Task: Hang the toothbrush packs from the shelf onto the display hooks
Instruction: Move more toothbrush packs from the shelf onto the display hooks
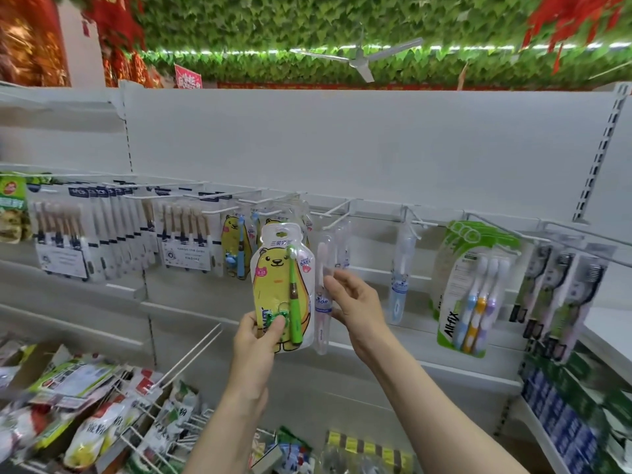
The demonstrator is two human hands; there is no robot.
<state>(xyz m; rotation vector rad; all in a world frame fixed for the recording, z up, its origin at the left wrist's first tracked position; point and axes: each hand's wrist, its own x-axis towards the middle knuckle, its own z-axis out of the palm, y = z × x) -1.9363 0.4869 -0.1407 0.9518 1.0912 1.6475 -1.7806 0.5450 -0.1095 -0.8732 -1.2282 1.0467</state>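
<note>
The left hand (254,340) pinches the bear toothbrush pack (282,289) by its lower end just below the display hooks (337,208), the right hand (355,299) loose-fingered beside it, so threading its hang-hole comes next

light: bright and even, from a white light strip (444,47) up high | shadows: soft and faint on the white shelf back panel (342,142) | glare: small shine on the clear packs | blur: edges smeared, bottom bags fuzzy | shape: shelf lines bend at the sides
</note>
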